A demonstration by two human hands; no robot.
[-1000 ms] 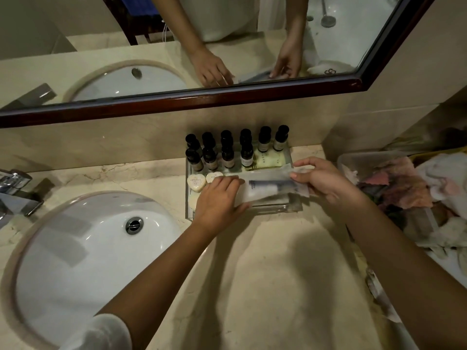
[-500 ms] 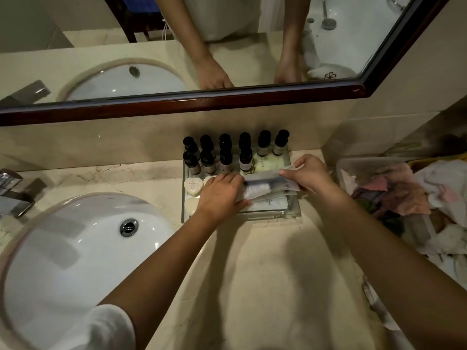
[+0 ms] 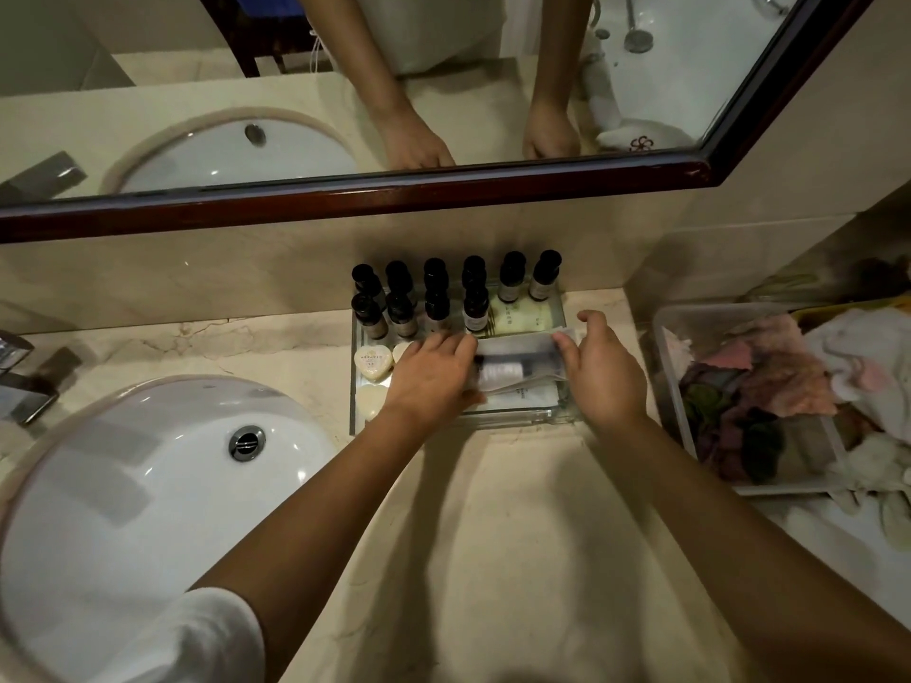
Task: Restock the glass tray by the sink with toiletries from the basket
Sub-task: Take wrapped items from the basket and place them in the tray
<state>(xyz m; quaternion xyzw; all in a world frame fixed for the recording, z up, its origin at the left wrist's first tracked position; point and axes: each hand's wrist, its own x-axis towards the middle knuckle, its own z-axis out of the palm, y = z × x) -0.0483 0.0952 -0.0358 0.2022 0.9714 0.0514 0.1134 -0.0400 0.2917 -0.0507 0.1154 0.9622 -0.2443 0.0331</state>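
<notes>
The glass tray [image 3: 512,417] sits on the marble counter against the wall, right of the sink. Several small dark-capped bottles [image 3: 437,300] stand in two rows at its back, and heart-shaped soaps [image 3: 372,362] lie at its left. A clear plastic packet [image 3: 517,367] with a small tube inside lies across the front of the tray over flat white sachets. My left hand [image 3: 434,379] grips the packet's left end. My right hand [image 3: 604,372] pinches its right end, thumb up at the tray's right edge.
A white sink basin [image 3: 148,485] with a chrome drain fills the lower left, a tap [image 3: 19,372] at its left edge. A clear plastic basket [image 3: 663,337] of cloths and towels stands to the right of the tray. A dark-framed mirror [image 3: 345,199] hangs above.
Both hands have brought the packet down and inward onto the front of the tray. My right hand has slid left and closer to the left hand.
</notes>
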